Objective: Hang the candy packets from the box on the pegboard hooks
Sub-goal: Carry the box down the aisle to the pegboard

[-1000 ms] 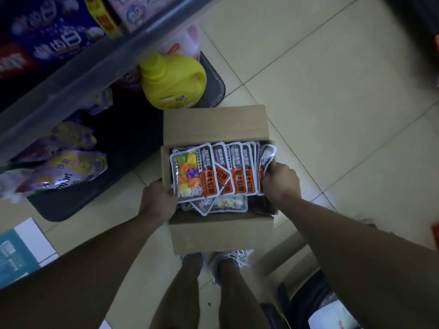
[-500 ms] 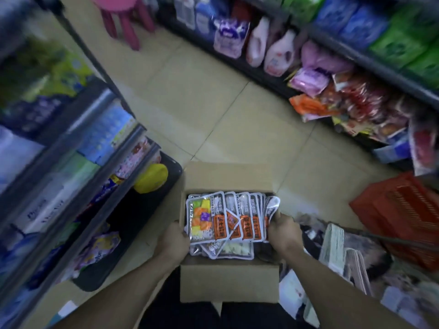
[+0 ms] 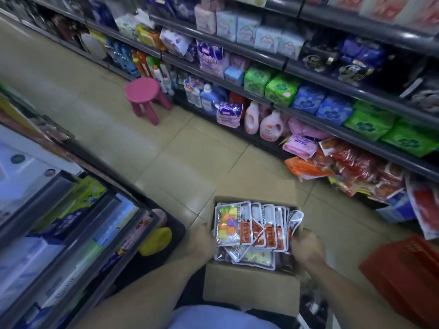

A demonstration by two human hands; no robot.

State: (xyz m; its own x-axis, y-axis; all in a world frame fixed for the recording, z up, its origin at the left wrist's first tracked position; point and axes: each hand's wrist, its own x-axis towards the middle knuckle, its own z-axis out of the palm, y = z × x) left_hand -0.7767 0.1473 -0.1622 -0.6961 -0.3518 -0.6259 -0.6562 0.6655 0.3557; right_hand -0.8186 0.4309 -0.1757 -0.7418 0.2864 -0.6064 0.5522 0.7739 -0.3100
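Observation:
An open cardboard box (image 3: 249, 288) is held low in front of me, above the aisle floor. Inside lies a fanned stack of silver candy packets (image 3: 251, 224) with orange labels; the top one shows coloured cubes. More packets lie underneath. My left hand (image 3: 202, 243) grips the box's left side, fingers curled over the edge beside the packets. My right hand (image 3: 306, 248) grips the right side the same way. No pegboard or hooks are in view.
Stocked shelves (image 3: 308, 74) run along the right with detergent bottles and bagged goods at floor level. A pink stool (image 3: 145, 96) stands in the aisle ahead. A red crate (image 3: 403, 279) sits at lower right. Another shelf unit (image 3: 59, 222) lines the left.
The view has swung up from the floor to the aisle ahead. The box with both hands on it has stayed in my grip; the stool and right shelves have come fully into sight.

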